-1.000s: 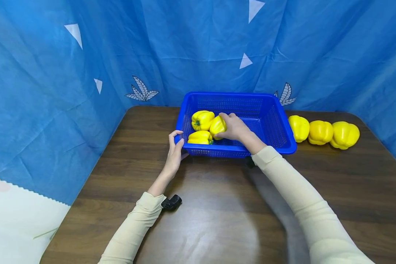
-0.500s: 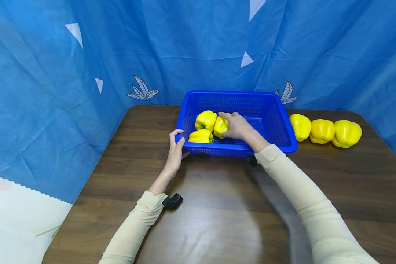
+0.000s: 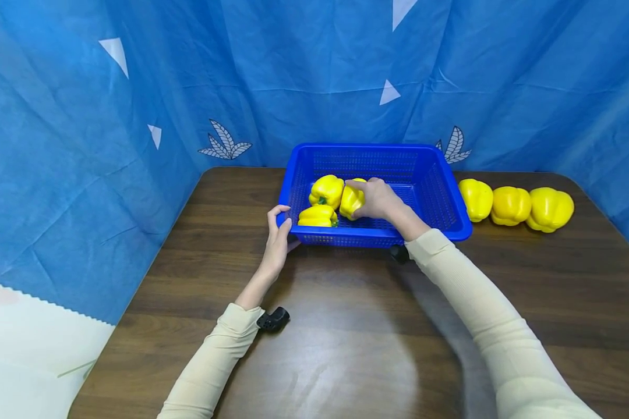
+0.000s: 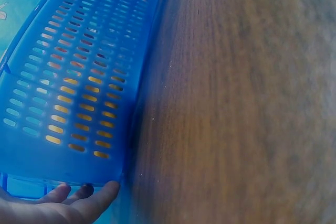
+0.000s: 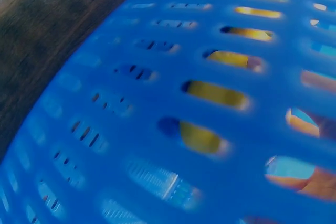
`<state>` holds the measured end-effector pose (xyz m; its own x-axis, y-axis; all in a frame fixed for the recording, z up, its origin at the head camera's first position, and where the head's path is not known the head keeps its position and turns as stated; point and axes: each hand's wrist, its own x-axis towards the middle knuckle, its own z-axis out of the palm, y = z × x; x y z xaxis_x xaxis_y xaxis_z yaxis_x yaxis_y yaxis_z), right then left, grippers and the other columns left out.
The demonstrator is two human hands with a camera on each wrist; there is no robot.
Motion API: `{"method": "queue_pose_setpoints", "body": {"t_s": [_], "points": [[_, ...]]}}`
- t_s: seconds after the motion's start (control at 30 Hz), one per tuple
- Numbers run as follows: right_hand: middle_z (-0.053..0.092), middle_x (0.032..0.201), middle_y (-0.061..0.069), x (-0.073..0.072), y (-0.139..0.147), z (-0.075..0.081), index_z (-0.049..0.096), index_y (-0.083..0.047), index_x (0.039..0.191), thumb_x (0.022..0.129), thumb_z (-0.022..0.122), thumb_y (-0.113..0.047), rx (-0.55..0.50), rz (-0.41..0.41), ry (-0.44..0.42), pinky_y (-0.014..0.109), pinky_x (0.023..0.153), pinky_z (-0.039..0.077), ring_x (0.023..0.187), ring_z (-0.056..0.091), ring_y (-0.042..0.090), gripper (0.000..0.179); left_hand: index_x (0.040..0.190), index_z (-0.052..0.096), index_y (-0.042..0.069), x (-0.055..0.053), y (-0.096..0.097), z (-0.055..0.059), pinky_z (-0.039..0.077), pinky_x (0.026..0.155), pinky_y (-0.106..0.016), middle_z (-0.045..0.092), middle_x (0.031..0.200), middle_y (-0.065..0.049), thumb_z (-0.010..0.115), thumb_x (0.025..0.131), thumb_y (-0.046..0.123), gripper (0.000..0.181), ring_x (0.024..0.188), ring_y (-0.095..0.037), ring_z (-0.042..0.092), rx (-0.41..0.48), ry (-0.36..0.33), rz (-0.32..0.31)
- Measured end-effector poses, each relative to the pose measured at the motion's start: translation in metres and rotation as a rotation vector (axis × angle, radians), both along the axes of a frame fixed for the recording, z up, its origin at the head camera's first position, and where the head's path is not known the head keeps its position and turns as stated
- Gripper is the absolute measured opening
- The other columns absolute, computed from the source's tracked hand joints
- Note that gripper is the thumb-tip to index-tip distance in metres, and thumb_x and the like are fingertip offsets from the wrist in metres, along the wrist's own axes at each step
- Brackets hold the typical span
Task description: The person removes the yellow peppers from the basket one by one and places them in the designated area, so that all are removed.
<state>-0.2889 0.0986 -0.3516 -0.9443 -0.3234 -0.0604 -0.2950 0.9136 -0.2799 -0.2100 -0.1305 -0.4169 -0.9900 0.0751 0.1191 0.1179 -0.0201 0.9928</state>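
A blue plastic basket (image 3: 377,231) with slotted walls stands toward the back of the table. My left hand (image 3: 276,240) grips its near left corner, thumb over the rim; in the left wrist view the fingers (image 4: 100,200) lie along the outside of the wall. Inside the basket my right hand (image 3: 376,199) holds a yellow bell pepper (image 3: 350,201), thumb and fingers on either side of it. Left of that pepper sit a second bell pepper (image 3: 327,191), stem toward me, and a third bell pepper (image 3: 317,216) on its side by the near wall.
Right of the basket, yellow bell peppers stand in a row: one by the basket wall (image 3: 476,199), a middle one (image 3: 511,206) and an end one (image 3: 550,209). The brown wooden table (image 3: 335,326) ends at a blue curtain (image 3: 314,81) behind and at the sides.
My right hand has shifted slightly right inside the basket with its bell pepper, and the back left pepper has moved a little right. My left hand has kept its grip on the corner.
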Motion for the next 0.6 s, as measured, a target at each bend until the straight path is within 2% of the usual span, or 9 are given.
{"method": "queue_pose_setpoints", "body": {"t_s": [0.23, 0.6], "points": [[0.058, 0.123, 0.025, 0.003, 0.012, 0.003, 0.043, -0.016, 0.14, 0.07, 0.079, -0.027, -0.061, 0.012, 0.078, 0.051, 0.095, 0.045, 0.117, 0.049, 0.041, 0.08, 0.131, 0.023, 0.016, 0.0, 0.0, 0.0, 0.037, 0.101, -0.063, 0.015, 0.147, -0.015, 0.032, 0.099, 0.025, 0.035, 0.128, -0.04, 0.036, 0.014, -0.014, 0.008], [0.051, 0.131, 0.025, 0.008, 0.039, 0.004, 0.041, -0.018, 0.142, 0.073, 0.076, -0.027, -0.108, -0.026, 0.072, 0.051, 0.091, 0.047, 0.119, 0.046, 0.041, 0.078, 0.13, 0.023, 0.016, 0.0, 0.001, -0.001, 0.037, 0.1, -0.064, 0.013, 0.148, -0.011, 0.032, 0.099, 0.027, 0.034, 0.13, -0.039, 0.034, 0.017, -0.002, 0.009]]}}
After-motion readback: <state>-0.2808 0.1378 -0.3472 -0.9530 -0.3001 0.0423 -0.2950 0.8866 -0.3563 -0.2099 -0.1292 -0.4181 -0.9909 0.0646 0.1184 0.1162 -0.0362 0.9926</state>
